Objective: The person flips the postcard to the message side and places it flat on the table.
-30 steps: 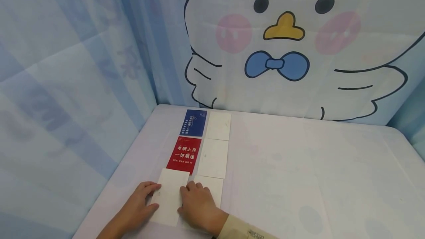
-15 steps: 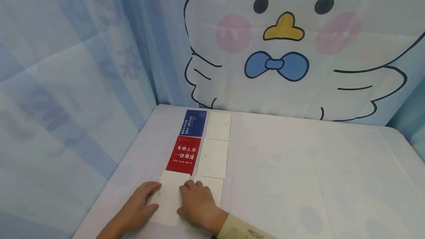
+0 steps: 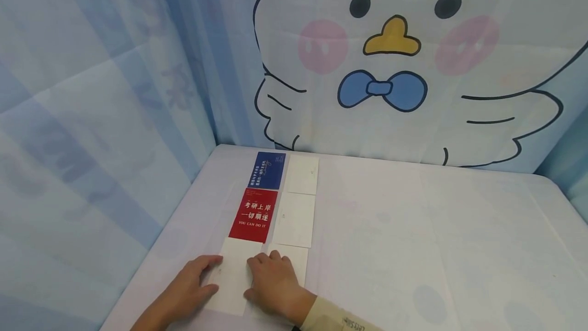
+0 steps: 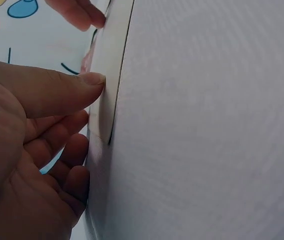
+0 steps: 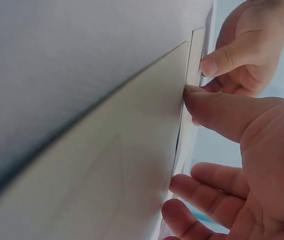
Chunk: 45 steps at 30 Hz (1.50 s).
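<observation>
A blank white card (image 3: 233,280) lies flat on the table, just below a red card (image 3: 254,215) with white lettering. My left hand (image 3: 187,287) touches its left edge with thumb and index finger. In the left wrist view the thumb rests on this card (image 4: 113,55), other fingers loosely bent. My right hand (image 3: 274,284) touches its right edge with thumb and fingertips, partly covering another white card (image 3: 296,262). That neighbouring card (image 5: 127,130) fills the foreground of the right wrist view, the right thumb at the seam between both cards.
A blue card (image 3: 267,170) lies beyond the red one. Two more white cards, the far one (image 3: 301,174) and the middle one (image 3: 295,219), form the right column. The pale tabletop (image 3: 413,239) extends rightward. Printed curtains (image 3: 386,132) hang behind and at the left.
The white card between my hands has slid slightly toward me, so its top edge no longer overlaps the red card's lower part as before. Both hands have barely shifted.
</observation>
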Each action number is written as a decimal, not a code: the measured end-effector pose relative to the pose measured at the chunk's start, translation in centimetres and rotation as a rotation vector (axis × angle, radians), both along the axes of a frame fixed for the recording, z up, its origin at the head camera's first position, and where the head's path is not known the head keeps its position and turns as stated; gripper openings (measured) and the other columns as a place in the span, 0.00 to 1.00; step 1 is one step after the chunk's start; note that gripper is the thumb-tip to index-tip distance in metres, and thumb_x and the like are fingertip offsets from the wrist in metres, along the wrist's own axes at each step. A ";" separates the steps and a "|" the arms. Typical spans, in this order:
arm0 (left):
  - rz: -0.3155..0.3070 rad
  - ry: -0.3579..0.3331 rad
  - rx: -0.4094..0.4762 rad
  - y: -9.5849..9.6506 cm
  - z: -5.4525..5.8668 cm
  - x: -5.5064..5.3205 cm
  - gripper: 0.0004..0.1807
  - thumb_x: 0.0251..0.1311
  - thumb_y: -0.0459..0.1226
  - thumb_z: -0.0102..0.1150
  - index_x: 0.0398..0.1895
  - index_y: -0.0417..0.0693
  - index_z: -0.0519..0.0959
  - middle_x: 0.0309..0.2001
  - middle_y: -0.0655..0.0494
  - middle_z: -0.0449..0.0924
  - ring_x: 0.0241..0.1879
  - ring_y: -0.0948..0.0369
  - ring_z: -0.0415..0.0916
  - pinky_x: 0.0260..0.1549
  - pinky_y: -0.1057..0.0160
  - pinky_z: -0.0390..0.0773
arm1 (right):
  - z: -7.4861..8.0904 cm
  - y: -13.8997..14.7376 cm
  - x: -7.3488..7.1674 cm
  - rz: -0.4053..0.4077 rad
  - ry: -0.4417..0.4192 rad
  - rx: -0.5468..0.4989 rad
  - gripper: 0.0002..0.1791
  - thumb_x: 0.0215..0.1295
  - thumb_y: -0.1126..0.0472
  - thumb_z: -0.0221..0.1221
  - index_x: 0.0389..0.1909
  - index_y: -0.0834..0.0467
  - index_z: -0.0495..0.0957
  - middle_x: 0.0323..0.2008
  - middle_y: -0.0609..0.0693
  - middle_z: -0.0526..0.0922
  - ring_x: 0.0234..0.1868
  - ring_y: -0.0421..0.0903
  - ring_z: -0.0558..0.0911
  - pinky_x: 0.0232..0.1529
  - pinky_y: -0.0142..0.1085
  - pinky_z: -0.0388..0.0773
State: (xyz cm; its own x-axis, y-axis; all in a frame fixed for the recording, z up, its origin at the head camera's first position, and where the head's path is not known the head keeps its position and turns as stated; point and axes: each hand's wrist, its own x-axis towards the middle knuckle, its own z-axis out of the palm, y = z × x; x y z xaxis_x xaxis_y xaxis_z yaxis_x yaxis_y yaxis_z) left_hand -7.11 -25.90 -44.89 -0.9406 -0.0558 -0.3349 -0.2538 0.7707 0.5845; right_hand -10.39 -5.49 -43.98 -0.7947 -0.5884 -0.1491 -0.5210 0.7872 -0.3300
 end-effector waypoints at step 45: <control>-0.022 0.001 -0.025 0.1 0.7 0.3 0.35 0.50 0.35 0.76 0.64 0.43 0.73 0.62 0.46 0.73 0.63 0.43 0.68 0.62 0.39 0.68 | 0.2 0.3 0.1 0.018 0.033 0.005 0.29 0.55 0.44 0.72 0.57 0.48 0.80 0.50 0.42 0.83 0.47 0.46 0.76 0.49 0.43 0.74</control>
